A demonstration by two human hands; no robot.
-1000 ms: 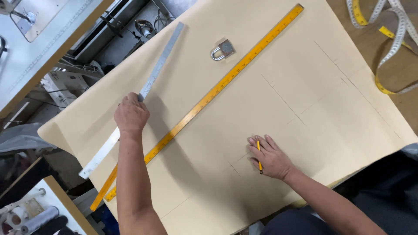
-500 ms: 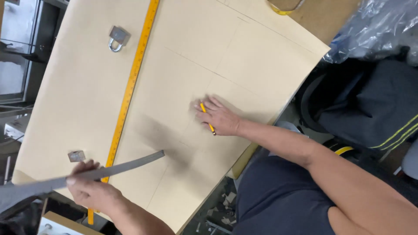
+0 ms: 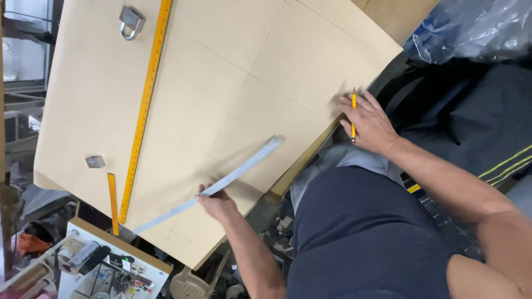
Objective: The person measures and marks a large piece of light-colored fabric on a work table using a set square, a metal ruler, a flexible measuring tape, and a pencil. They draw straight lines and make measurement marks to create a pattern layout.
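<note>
A long, flat grey metal ruler [image 3: 221, 182] is pinched near its middle by the left hand [image 3: 217, 202], lying slantwise over the near part of the tan pattern paper sheet [image 3: 221, 83]. A yellow pencil [image 3: 353, 113] is clasped in the curled fingers of the right hand [image 3: 370, 123] (at the sheet's right edge). Held at one point only, the ruler could pivot and miss the faint pencilled lines.
</note>
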